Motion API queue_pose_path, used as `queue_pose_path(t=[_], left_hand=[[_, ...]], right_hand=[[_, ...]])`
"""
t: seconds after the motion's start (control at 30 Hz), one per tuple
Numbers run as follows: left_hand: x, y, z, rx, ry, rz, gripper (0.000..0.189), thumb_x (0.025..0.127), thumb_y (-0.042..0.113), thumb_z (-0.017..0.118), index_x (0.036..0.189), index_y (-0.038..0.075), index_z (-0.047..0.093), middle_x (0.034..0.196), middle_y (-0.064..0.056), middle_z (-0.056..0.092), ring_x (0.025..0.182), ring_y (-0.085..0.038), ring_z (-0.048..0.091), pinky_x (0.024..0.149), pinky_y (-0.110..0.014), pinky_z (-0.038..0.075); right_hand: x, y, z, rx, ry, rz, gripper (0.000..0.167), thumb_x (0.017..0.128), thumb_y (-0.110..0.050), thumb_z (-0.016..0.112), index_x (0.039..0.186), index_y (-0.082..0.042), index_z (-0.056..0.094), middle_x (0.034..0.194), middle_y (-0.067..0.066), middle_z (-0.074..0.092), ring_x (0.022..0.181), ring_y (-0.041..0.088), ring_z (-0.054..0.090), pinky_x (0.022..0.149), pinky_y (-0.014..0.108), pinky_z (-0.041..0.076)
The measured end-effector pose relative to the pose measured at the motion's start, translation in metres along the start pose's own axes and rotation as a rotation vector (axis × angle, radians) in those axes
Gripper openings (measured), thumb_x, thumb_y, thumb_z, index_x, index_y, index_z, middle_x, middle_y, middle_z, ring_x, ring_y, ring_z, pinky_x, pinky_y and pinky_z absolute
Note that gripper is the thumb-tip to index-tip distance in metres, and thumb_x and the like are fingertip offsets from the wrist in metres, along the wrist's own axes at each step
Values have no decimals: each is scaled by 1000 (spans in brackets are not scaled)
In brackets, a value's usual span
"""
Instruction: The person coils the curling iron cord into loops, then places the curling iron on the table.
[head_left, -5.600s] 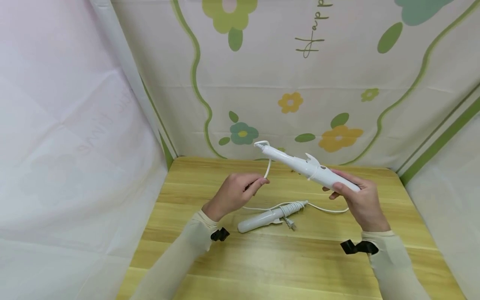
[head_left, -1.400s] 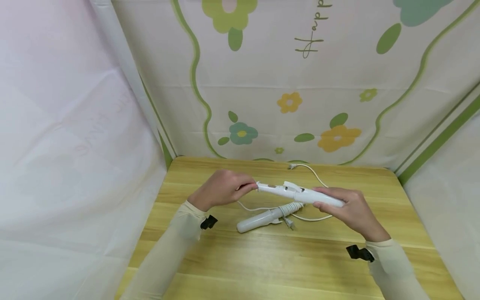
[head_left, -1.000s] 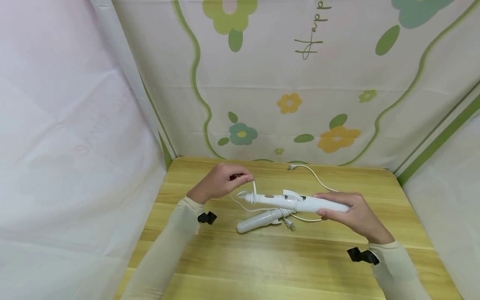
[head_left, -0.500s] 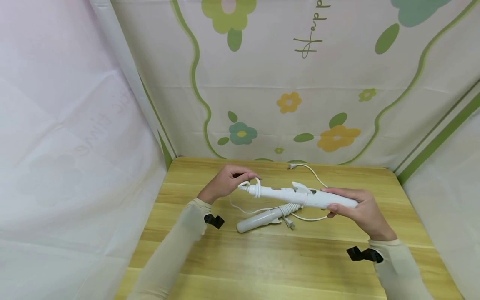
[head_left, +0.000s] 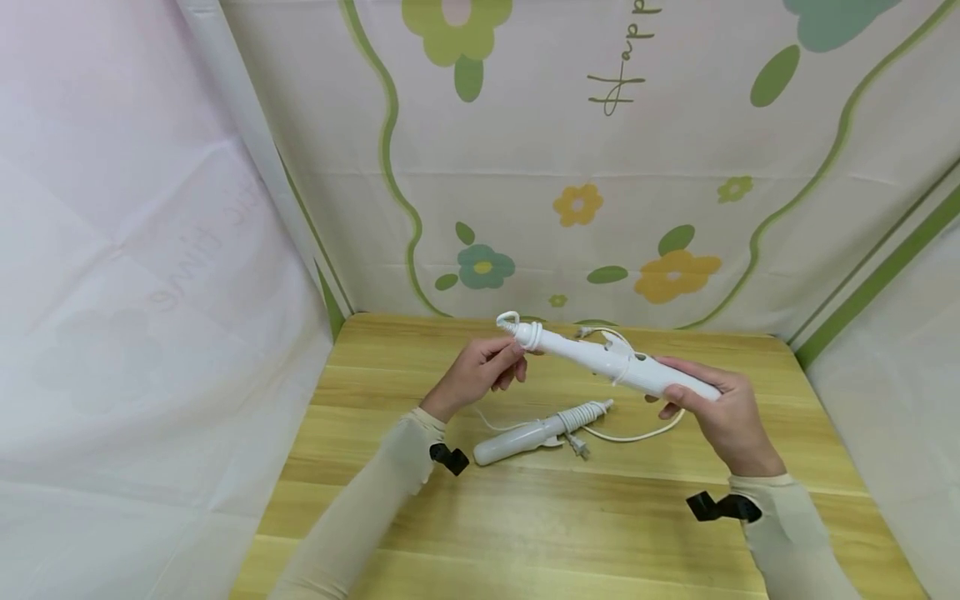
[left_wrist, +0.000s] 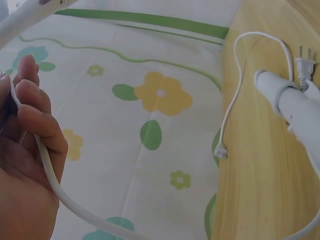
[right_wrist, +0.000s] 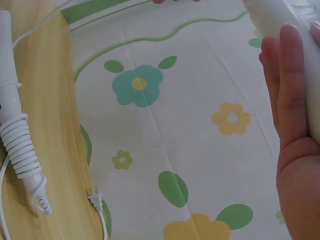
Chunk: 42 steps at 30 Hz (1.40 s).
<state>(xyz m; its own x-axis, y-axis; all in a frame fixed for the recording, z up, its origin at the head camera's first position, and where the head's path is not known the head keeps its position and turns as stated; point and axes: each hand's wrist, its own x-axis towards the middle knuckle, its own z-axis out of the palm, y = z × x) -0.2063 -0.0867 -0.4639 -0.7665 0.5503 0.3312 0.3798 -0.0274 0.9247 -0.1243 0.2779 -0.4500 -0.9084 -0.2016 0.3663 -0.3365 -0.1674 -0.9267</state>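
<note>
My right hand (head_left: 726, 408) grips the handle of a white curling iron (head_left: 581, 354), held tilted above the table with its cord end up to the left. Close loops of white cord wrap around that end. Just below it, my left hand (head_left: 476, 371) pinches the cord; in the left wrist view the cord (left_wrist: 75, 212) runs between thumb and fingers and down across the palm. A second curling iron (head_left: 517, 442) lies on the table beneath, its cord coiled around one end and its plug (head_left: 580, 447) beside the coil.
The wooden table (head_left: 510, 525) has fabric walls behind and at both sides. Near its back edge lies the loose plug (head_left: 583, 332) of a cord. A stretch of cord (head_left: 637, 437) trails on the wood right of the second curling iron.
Cord loops now circle the held iron's end, which was bare 5.6 s ago. Over the last half second that end has risen, and my left hand has passed from behind it to below.
</note>
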Motion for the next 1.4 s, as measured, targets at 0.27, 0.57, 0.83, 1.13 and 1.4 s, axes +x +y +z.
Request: queue_pose_path(t=[0.27, 0.57, 0.83, 1.13, 1.4], left_hand=[[-3, -8, 13, 65, 19, 1, 35, 118, 20, 50, 134, 2, 75, 94, -23, 74, 64, -11, 55, 56, -23, 48], [-13, -23, 21, 84, 34, -46, 33, 117, 19, 54, 140, 7, 74, 91, -11, 74, 62, -14, 56, 56, -23, 50], [-11, -38, 24, 133, 31, -96, 35, 117, 28, 54, 146, 18, 71, 89, -7, 72, 60, -10, 51, 54, -28, 48], [51, -54, 21, 636, 15, -48, 28, 116, 29, 57, 114, 17, 82, 88, 6, 75, 69, -6, 60, 63, -21, 50], [131, -33, 37, 630, 74, 42, 35, 116, 26, 54, 148, 24, 70, 131, 2, 80, 112, -16, 76, 86, -24, 57]], right_hand=[[3, 4, -1, 102, 51, -10, 38, 102, 22, 53, 138, 16, 65, 130, 13, 78, 92, 21, 82, 67, 28, 65], [8, 4, -6, 270, 129, -61, 38, 104, 23, 50, 138, 16, 66, 130, 18, 78, 92, 26, 83, 67, 28, 65], [10, 5, -5, 254, 146, -63, 37, 103, 23, 51, 137, 19, 64, 128, 19, 78, 91, 27, 83, 66, 28, 65], [9, 6, -3, 97, 104, -11, 38, 101, 24, 54, 138, 22, 61, 127, 11, 80, 90, 22, 82, 65, 29, 64], [15, 1, -3, 139, 138, -98, 37, 98, 27, 54, 135, 25, 61, 126, 20, 79, 87, 26, 82, 62, 30, 64]])
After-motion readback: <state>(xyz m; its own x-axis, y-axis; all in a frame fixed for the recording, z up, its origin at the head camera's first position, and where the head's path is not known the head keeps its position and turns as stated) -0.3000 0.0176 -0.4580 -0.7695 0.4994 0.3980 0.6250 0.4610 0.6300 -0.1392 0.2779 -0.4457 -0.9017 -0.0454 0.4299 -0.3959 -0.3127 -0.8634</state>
